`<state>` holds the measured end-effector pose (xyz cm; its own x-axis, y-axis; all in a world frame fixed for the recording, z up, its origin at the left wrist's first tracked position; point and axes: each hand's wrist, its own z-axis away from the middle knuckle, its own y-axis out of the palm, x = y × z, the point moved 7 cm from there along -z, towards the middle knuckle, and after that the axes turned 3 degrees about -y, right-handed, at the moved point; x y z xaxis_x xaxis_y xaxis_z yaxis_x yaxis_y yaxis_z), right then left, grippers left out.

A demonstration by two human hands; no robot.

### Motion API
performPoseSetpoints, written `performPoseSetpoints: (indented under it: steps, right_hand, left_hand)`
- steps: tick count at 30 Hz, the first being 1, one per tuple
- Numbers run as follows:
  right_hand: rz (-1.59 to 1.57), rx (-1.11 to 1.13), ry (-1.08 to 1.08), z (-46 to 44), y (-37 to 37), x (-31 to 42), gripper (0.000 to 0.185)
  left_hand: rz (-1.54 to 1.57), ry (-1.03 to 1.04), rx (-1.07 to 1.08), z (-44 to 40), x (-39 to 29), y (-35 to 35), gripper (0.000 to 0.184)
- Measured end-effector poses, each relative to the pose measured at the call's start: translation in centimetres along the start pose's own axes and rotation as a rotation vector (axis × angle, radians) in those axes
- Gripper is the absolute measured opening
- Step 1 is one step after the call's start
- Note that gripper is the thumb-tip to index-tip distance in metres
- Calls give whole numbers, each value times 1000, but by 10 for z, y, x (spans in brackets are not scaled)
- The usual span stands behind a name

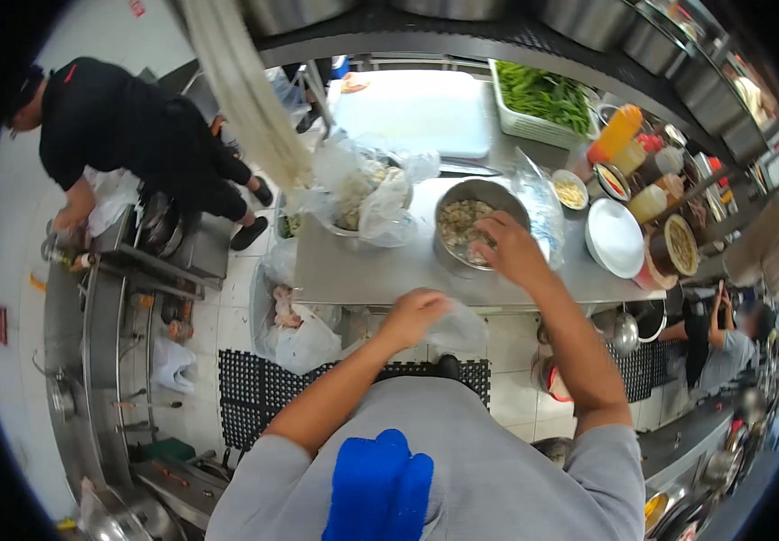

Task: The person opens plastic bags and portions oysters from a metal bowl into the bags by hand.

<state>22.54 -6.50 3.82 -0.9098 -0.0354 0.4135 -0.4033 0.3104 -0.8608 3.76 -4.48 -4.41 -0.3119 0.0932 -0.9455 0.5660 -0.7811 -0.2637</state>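
A round metal pot (pixel 483 225) of pale chopped food (pixel 463 222) stands near the front edge of the steel counter. My right hand (pixel 508 245) reaches over its right rim, fingers bent and apart above the food; I see nothing held in them. In front of the counter edge, my left hand (pixel 416 316) is closed on a clear plastic bag (pixel 458 328), which hangs out to the right of it. Left of the pot, a bowl lined with a plastic bag (pixel 387 216) holds similar pale food (pixel 358 194). A knife (pixel 469 169) lies behind the pot.
Behind are a white cutting board (pixel 416 113) and a basket of greens (pixel 542 95). A white bowl (pixel 615 237), sauce bottles (pixel 615 133) and small containers crowd the right. A lined bin (pixel 299 338) stands below left. A person in black (pixel 128 122) works at the left.
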Motion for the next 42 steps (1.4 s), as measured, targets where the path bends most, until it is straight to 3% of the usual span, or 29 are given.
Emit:
performPoseSetpoints:
  steps: [1,3,4,5,7,12,14,15,23,26,32,40,42]
  right_hand:
    - [-10,6,-26,-8,4,-9,33]
    - [437,308,8,-21,28,-34,48]
    - [436,305,-15,-27,28,-36,48]
    - [448,451,61,-28,37,-45,55]
    - [461,641,152,-26,52,-59,69]
    - [423,744,229,-22,68,-64,74]
    - [278,935,278,-16,77,-63,70]
    - [217,821,210,-16,76,-58,57]
    - [-19,974,117,-7,97,-46,45]
    - [-24,1022,98,-7,106,-39,43]
    - [-134,1035,222,-6,107,-29,41]
    - [-87,818,204,-15,94,-24,35]
    - [-301,906,183,-17,91,-21,32]
  left_hand:
    - [-77,145,-16,-11,-5,16,25]
    - [-59,255,56,-35,-11,48,25]
    - [-78,229,111,-44,-14,62,25]
    - [-96,201,168,-53,-17,75,25]
    - [-123,238,85,-61,-27,89,25]
    - [-152,177,25,-68,-39,94,26]
    - [-148,155,-41,-67,-39,94,23]
    - [-149,156,-49,-66,-39,95,23]
    - [-112,198,-60,-60,-35,90,23]
    - [-87,106,-5,-57,-35,79,24]
    - [-104,157,-2,-60,-25,72,24]
    - [-175,37,108,-55,-39,59,23]
    - [-178,-20,92,-54,-40,56,24]
